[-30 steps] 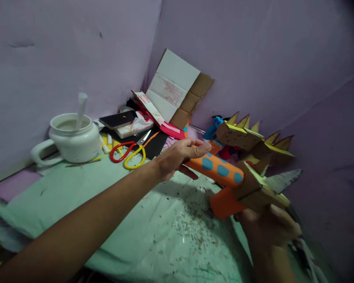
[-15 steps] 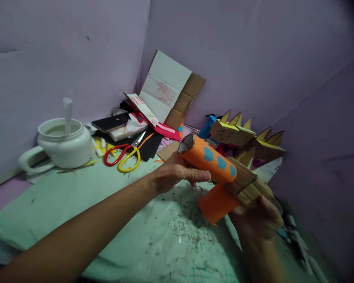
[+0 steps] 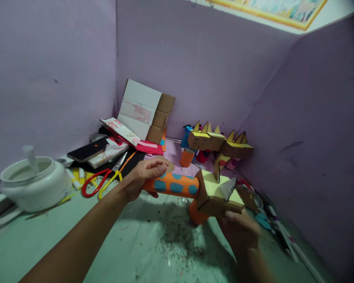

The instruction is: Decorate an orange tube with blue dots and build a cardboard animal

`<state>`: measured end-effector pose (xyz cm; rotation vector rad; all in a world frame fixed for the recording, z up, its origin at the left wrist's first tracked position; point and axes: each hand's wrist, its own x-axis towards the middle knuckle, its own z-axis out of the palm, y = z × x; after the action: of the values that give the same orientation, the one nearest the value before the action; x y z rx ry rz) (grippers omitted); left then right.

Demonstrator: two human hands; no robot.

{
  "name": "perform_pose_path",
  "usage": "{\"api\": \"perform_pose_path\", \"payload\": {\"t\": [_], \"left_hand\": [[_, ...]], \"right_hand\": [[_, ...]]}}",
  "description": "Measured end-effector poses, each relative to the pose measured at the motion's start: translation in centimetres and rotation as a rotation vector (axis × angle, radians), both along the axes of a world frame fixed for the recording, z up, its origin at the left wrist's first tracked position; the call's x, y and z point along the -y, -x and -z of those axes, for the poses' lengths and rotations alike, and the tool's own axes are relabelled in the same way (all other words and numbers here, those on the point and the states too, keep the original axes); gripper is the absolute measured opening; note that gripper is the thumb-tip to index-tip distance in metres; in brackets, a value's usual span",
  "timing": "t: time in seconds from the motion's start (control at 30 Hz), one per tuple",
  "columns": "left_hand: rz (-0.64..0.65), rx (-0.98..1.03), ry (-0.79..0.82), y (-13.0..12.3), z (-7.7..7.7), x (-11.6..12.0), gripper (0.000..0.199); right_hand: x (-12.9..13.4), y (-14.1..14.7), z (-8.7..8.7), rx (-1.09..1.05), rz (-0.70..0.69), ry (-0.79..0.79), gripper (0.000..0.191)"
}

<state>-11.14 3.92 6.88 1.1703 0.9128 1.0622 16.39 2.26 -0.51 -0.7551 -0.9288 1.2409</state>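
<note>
Green-covered table point(image 3: 129, 251), scissors point(image 3: 106, 179) beside white pot point(image 3: 41, 188), left fingers point(image 3: 157, 171) around spotted tube point(image 3: 177, 185), right fingers point(image 3: 233, 216) gripping box point(image 3: 214, 196).

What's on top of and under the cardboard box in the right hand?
On the cardboard box: yellow top layer, brown spike, grey-white spike. Below: orange piece, partly covered. The underside and the right hand's fingertips are hidden.

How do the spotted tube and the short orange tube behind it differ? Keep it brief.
The spotted tube has blue dots; the short tube shows none. The spotted tube lies sideways in the left hand; the short tube stands upright, untouched. Both are orange and round.
</note>
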Motion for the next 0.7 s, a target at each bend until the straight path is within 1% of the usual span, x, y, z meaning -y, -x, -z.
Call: {"api": "perform_pose_path", "payload": {"t": [0.1, 0.17, 0.2, 0.27, 0.37, 0.5, 0.57, 0.7], "left_hand": [[-0.021, -0.107, 0.026, -0.3, 0.0, 0.1, 0.048], [-0.009, -0.144, 0.012, -0.4, 0.1, 0.2, 0.047], [-0.007, -0.160, 0.002, -0.5, 0.1, 0.2, 0.045], [-0.015, -0.178, -0.017, -0.6, 0.2, 0.3, 0.043], [-0.041, -0.174, -0.034, -0.8, 0.3, 0.3, 0.039], [-0.055, -0.202, -0.041, -1.1, 0.3, 0.5, 0.040], [-0.066, -0.218, -0.063, -1.2, 0.2, 0.5, 0.041], [-0.074, -0.243, -0.117, -1.2, 0.3, 0.6, 0.043]], "right_hand": [[0.2, 0.6, -0.4, 0.010, 0.013, -0.003, 0.062], [0.2, 1.1, -0.7, 0.072, -0.035, -0.050, 0.068], [0.2, 1.3, -0.8, 0.111, -0.065, -0.082, 0.067], [0.0, 1.4, -0.7, 0.176, -0.095, -0.126, 0.062], [-0.3, 1.2, -0.4, 0.213, -0.077, -0.117, 0.053], [-0.3, 1.2, -0.5, 0.166, -0.049, -0.105, 0.046], [-0.2, 1.4, -0.8, 0.137, -0.060, -0.093, 0.041], [-0.2, 1.5, -0.9, 0.123, -0.076, -0.068, 0.041]]}}
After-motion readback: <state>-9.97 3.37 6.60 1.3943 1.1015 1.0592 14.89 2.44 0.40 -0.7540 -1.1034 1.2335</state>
